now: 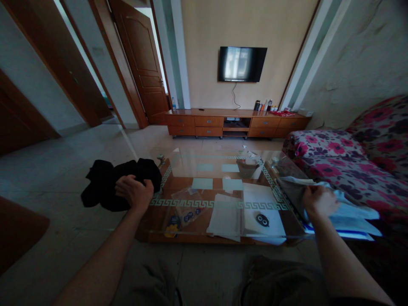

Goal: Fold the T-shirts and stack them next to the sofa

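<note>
My left hand (pixel 134 191) is closed on a bunched black cloth (pixel 106 185) at the left end of a glass coffee table (pixel 188 231). The cloth spreads past the table's left edge, and the fingertips are partly lost against it. At the right end, my right hand (pixel 320 200) is curled closed on a pale blue and white folded cloth (pixel 353 212) with a bright blue edge. Greyish folds of it show to the left of the fist. Its exact kind I cannot make out.
Under the glass lie white papers (pixel 225 214), a sheet with a black round-eyed figure (pixel 262 219) and a clear plastic packet (pixel 191 212). A flowered sofa (pixel 331 146) stands to the right. Beyond are a low wooden cabinet (pixel 207 123) and a wall television (pixel 242 63).
</note>
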Demonstrator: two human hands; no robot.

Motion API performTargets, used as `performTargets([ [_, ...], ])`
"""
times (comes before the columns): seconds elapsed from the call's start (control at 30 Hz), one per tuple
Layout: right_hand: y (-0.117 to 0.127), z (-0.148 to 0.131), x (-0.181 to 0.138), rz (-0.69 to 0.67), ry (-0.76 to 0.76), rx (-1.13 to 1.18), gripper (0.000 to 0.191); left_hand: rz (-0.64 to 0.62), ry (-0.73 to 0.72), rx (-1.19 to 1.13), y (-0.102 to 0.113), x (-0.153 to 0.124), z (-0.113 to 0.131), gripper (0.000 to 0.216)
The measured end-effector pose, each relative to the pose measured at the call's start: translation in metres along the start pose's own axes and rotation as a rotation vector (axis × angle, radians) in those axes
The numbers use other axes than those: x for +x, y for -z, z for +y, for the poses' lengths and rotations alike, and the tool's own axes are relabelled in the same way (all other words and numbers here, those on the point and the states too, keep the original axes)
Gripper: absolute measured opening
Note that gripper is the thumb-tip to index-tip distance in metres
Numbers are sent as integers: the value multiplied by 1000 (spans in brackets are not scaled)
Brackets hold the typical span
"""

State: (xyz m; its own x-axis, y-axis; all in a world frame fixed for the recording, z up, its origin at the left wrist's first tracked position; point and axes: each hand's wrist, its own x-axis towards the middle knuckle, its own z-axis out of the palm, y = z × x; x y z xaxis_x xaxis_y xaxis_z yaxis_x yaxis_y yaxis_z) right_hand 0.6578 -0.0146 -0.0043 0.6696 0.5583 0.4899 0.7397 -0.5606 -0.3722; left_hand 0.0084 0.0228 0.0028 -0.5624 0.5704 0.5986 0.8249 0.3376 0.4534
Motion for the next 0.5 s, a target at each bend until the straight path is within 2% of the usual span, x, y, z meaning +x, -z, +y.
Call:
performTargets([
  [0.1, 39, -49, -5, 36, 298, 334, 38, -153, -287, -198, 7, -12, 41, 35],
  [0.2, 86, -90, -20, 168, 334, 589, 38, -407, -531, -496, 29, -35, 90, 23],
  [0.27, 120, -111, -35, 251, 368, 688, 35, -521, -666, -647, 51, -54, 119, 19],
  [0.3, 136, -119, -42, 226, 400, 731, 34, -561, -721, -718, 64, -63, 132, 19],
  [0.4, 172, -141, -67, -2, 522, 849, 31, -708, -745, -847, 99, -92, 160, 22],
  [0.5, 186, -159, -92, -262, 594, 974, 27, -881, -720, -892, 123, -118, 176, 33],
])
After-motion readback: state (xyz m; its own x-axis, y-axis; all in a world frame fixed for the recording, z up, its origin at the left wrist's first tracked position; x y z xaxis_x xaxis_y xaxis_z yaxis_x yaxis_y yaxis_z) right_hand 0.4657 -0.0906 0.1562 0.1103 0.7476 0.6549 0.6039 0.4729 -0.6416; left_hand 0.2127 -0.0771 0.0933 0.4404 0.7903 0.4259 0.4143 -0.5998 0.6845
